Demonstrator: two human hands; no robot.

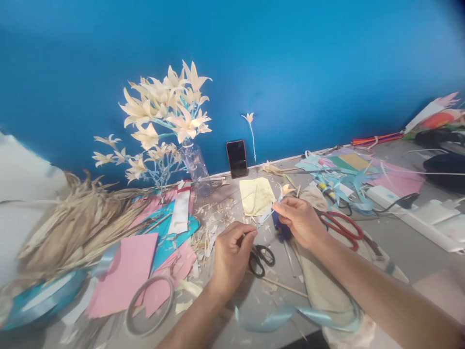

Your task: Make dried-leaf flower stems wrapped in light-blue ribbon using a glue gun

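Note:
Between my two hands stretches a thin stem (265,216) wrapped in light blue ribbon, slanting up to the right. A small cream flower (286,189) tops it, just above my right fingers. My right hand (302,220) pinches the stem close below the bloom. Lower down, the thumb and fingertips of my left hand (233,254) are closed on the stem's other end. Black-handled scissors (264,259) lie on the table beside my left hand. Beneath my right hand is a dark blue object (281,229), partly hidden. A loose light blue ribbon (272,321) curls nearer to me.
A clear bottle (196,169) holds cream flowers (185,121) at the blue wall. A phone (237,158) leans there beside a single flower (253,138). Dried husks (61,228), pink paper (125,271) and a tape ring (130,315) lie left; red-handled scissors (354,225) lie right.

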